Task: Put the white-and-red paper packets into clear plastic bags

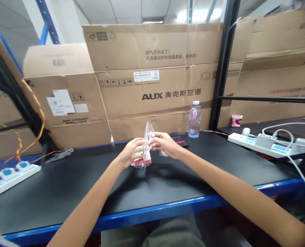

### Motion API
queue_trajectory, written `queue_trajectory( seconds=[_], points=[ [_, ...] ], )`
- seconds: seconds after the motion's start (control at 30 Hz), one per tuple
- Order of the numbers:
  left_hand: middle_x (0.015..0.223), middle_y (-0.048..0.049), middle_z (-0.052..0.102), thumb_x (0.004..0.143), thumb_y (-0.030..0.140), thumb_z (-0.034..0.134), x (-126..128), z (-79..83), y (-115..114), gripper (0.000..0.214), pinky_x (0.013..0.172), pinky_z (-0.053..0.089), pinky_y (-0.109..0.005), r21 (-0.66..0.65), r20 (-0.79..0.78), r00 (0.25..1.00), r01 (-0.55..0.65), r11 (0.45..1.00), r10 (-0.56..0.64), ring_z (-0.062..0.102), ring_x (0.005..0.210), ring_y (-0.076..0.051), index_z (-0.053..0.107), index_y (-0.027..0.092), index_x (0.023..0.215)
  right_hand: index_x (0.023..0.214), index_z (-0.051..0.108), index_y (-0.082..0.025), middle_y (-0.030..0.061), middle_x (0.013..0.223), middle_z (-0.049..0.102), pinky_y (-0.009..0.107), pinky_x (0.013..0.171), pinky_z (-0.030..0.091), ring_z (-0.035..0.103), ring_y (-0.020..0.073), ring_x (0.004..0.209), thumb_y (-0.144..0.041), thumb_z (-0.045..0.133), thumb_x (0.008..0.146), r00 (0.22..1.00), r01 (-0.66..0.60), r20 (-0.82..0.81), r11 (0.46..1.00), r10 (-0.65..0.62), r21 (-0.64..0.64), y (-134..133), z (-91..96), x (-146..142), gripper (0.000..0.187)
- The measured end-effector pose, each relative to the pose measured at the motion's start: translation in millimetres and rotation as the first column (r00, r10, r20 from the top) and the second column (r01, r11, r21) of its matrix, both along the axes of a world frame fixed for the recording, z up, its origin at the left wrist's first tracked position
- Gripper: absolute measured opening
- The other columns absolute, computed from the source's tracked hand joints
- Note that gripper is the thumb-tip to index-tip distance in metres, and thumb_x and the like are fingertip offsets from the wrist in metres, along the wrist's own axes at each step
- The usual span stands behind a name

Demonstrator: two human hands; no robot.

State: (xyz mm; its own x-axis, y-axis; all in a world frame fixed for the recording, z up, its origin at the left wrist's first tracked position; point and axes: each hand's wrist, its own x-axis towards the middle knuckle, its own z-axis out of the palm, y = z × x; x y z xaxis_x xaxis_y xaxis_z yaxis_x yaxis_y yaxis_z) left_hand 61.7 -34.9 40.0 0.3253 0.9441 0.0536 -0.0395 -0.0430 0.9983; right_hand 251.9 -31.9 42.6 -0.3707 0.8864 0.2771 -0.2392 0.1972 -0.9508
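A clear plastic bag (144, 151) stands upright between my hands above the black tabletop, seen nearly edge-on. My left hand (130, 151) grips it from the left side, its fingers partly seen through the plastic. My right hand (166, 144) is curled with its fingertips closed against the bag's right side. Near those fingertips is a small pale item I cannot make out. Just behind and below the bag lie red-and-white packets (148, 161), partly covered by my left hand and the plastic.
A water bottle (195, 120) and a dark flat box (180, 143) are at the back. Power strips lie left (13, 176) and right (264, 145), with cables. A plastic packet (61, 155) rests back left. Large cartons (154, 113) line the rear; a blue edge (152, 215) runs along the front.
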Motion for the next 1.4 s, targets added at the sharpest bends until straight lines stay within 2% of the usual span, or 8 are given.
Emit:
queue_trajectory(
  seconds=[0.43, 0.57, 0.7, 0.87, 1.1, 1.23, 1.3, 1.4],
  points=[
    [0.114, -0.0137, 0.066, 0.081, 0.045, 0.066, 4, 3.3, -5, 0.044, 0.086, 0.056, -0.041, -0.051, 0.044, 0.998, 0.044, 0.998, -0.042, 0.066, 0.104, -0.026, 0.057, 0.017, 0.114, 0.102, 0.066, -0.017, 0.0019, 0.078, 0.069, 0.021, 0.066, 0.053, 0.066, 0.0105, 0.066, -0.023, 0.071, 0.074, 0.985, 0.032, -0.17, 0.998, -0.04, -0.046, 3, 3.6, 5, 0.028],
    [0.114, -0.0119, 0.067, 0.076, 0.05, 0.072, 4, -1.7, 0, 0.051, 0.088, 0.053, -0.039, 0.12, -0.107, 0.991, -0.066, 0.991, 0.079, 0.066, 0.102, -0.024, 0.058, 0.017, 0.112, 0.086, 0.067, -0.017, 0.0036, 0.081, 0.069, 0.021, 0.065, 0.053, 0.066, 0.0121, 0.073, -0.041, 0.069, 0.08, 0.988, 0.026, -0.149, 0.996, -0.038, -0.08, 7, -2.7, 4, 0.025],
    [0.102, -0.0085, 0.07, 0.072, 0.05, 0.076, 4, -2.1, 0, 0.051, 0.087, 0.052, -0.037, 0.325, -0.233, 0.963, -0.052, 0.944, 0.134, 0.066, 0.098, -0.023, 0.06, 0.018, 0.108, 0.068, 0.06, -0.015, 0.0016, 0.075, 0.064, 0.019, 0.063, 0.053, 0.065, 0.0115, 0.073, -0.041, 0.078, 0.072, 0.997, 0.066, -0.042, 0.994, -0.07, -0.083, 12, -11.9, 2, 0.032],
    [0.098, -0.0062, 0.068, 0.07, 0.052, 0.076, 4, 1.3, -4, 0.058, 0.075, 0.055, -0.033, 0.412, -0.246, 0.947, -0.091, 0.907, 0.207, 0.067, 0.089, -0.022, 0.057, 0.02, 0.114, 0.076, 0.057, -0.017, 0.0019, 0.076, 0.065, 0.022, 0.066, 0.056, 0.068, 0.0135, 0.074, -0.037, 0.083, 0.068, 0.993, 0.089, -0.065, 0.988, -0.098, -0.127, 15, -14.1, 3, 0.034],
    [0.114, -0.0096, 0.058, 0.074, 0.053, 0.073, 4, -8.2, 6, 0.051, 0.075, 0.056, -0.031, 0.597, -0.292, 0.893, -0.111, 0.795, 0.344, 0.064, 0.094, -0.021, 0.062, 0.019, 0.109, 0.086, 0.059, -0.017, 0.0028, 0.08, 0.067, 0.023, 0.065, 0.057, 0.068, 0.0137, 0.072, -0.04, 0.079, 0.073, 0.994, -0.035, -0.111, 0.996, 0.025, -0.083, 13, -13.6, 4, 0.033],
    [0.115, -0.0111, 0.058, 0.084, 0.053, 0.06, 3, -13.6, 12, 0.04, 0.077, 0.055, -0.032, 0.63, -0.269, 0.89, -0.128, 0.766, 0.37, 0.065, 0.091, -0.02, 0.065, 0.016, 0.1, 0.077, 0.058, -0.017, 0.0014, 0.075, 0.065, 0.024, 0.061, 0.055, 0.065, 0.0132, 0.067, -0.027, 0.075, 0.07, 0.983, 0.183, 0.011, 0.983, -0.183, -0.031, 23, -18.6, 4, 0.021],
    [0.117, -0.0105, 0.058, 0.085, 0.048, 0.06, 4, -13.1, 11, 0.035, 0.08, 0.055, -0.033, 0.616, -0.249, 0.904, -0.129, 0.777, 0.348, 0.066, 0.091, -0.019, 0.065, 0.017, 0.1, 0.082, 0.059, -0.016, 0.0017, 0.077, 0.067, 0.022, 0.058, 0.052, 0.064, 0.0139, 0.068, -0.024, 0.071, 0.07, 0.937, 0.336, 0.076, 0.94, -0.34, 0.062, 33, -22.2, 9, 0.018],
    [0.12, -0.0088, 0.059, 0.081, 0.039, 0.064, 5, -10.2, 8, 0.03, 0.081, 0.055, -0.032, 0.588, -0.259, 0.91, -0.118, 0.8, 0.324, 0.067, 0.093, -0.019, 0.064, 0.019, 0.103, 0.107, 0.055, -0.019, -0.0004, 0.078, 0.068, 0.024, 0.062, 0.051, 0.066, 0.0155, 0.072, -0.024, 0.067, 0.073, 0.838, 0.503, 0.114, 0.837, -0.533, 0.214, 51, -27.1, 23, 0.036]
  ],
)
